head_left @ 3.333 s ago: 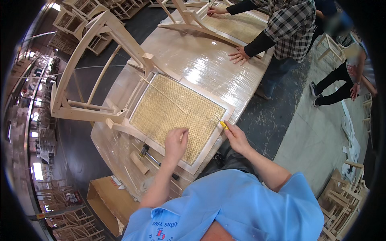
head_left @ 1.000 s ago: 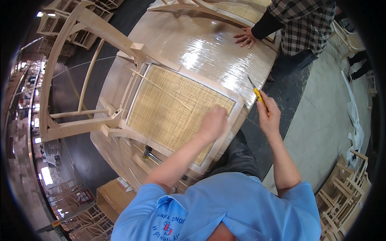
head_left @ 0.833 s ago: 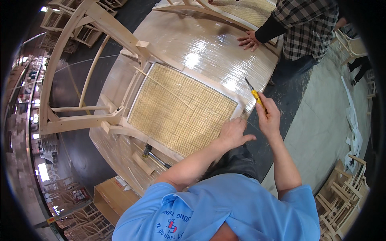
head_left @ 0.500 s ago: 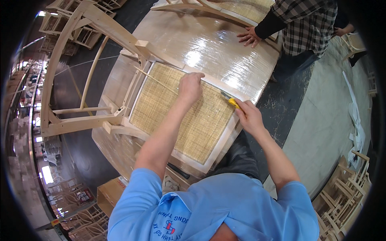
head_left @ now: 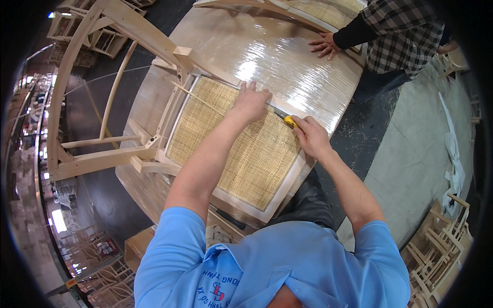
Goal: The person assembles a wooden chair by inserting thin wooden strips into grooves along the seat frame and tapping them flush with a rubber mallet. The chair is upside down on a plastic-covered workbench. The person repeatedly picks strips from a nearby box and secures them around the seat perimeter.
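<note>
A wooden chair (head_left: 123, 159) lies tipped over on a plastic-wrapped table, its woven cane seat panel (head_left: 236, 149) facing up inside a pale frame. My left hand (head_left: 251, 102) rests on the far edge of the panel with its fingers apart, touching the frame. My right hand (head_left: 313, 136) grips a yellow-handled utility knife (head_left: 291, 121), whose blade lies along the same edge, just right of my left hand. A thin cane strip (head_left: 203, 101) slants over the panel's left part and passes toward my left wrist, where its end is hidden.
The wrapped tabletop (head_left: 215, 41) reaches away beyond the panel. A co-worker's hand (head_left: 326, 45) lies flat on it near another cane-seated chair (head_left: 328, 13). A black-handled tool (head_left: 230, 219) lies near my body. Stacked chair frames (head_left: 439, 246) stand at the lower right.
My left hand has shifted slightly right along the edge, and its fingers have spread from a closed pose. The knife has moved left, nearer that hand. The co-worker has shifted slightly right.
</note>
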### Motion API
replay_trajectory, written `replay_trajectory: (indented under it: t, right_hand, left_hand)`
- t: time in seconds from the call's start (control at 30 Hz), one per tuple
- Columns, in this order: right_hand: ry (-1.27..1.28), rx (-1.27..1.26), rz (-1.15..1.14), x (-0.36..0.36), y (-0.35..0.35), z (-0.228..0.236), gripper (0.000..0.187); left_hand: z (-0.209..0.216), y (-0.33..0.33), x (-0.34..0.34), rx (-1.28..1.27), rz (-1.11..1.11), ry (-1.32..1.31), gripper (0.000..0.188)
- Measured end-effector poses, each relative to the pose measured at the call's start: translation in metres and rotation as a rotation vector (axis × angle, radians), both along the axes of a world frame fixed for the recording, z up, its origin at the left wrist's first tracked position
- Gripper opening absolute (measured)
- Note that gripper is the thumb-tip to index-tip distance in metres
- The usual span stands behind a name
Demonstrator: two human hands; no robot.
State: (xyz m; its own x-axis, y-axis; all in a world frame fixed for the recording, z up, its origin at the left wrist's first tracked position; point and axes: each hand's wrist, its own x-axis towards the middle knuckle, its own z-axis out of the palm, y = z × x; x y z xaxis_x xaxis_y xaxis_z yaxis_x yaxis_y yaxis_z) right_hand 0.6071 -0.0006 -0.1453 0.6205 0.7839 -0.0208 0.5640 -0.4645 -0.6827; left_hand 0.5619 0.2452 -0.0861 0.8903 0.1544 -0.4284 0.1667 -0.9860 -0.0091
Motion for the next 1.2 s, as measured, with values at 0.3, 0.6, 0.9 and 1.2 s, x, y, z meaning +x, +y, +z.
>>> replay_trajectory:
  t: [0.3,0.6,0.9,1.2]
  right_hand:
    - [-0.059,-0.086,0.007,0.002,0.003,-0.001,0.040]
    - [-0.073,-0.175,-0.039,-0.006,0.001,0.001,0.041]
    - [-0.061,0.008,-0.011,-0.005,-0.006,0.016,0.039]
    - [-0.075,-0.006,-0.003,-0.011,0.020,0.008,0.041]
  left_hand:
    - [0.012,-0.006,0.004,0.002,0.012,0.062,0.052]
    - [0.011,-0.006,0.007,0.072,0.025,0.103,0.063]
    - [0.008,-0.018,-0.063,-0.145,0.198,-0.447,0.058]
    - [0.001,-0.129,-0.203,-0.640,0.486,-0.503,0.047]
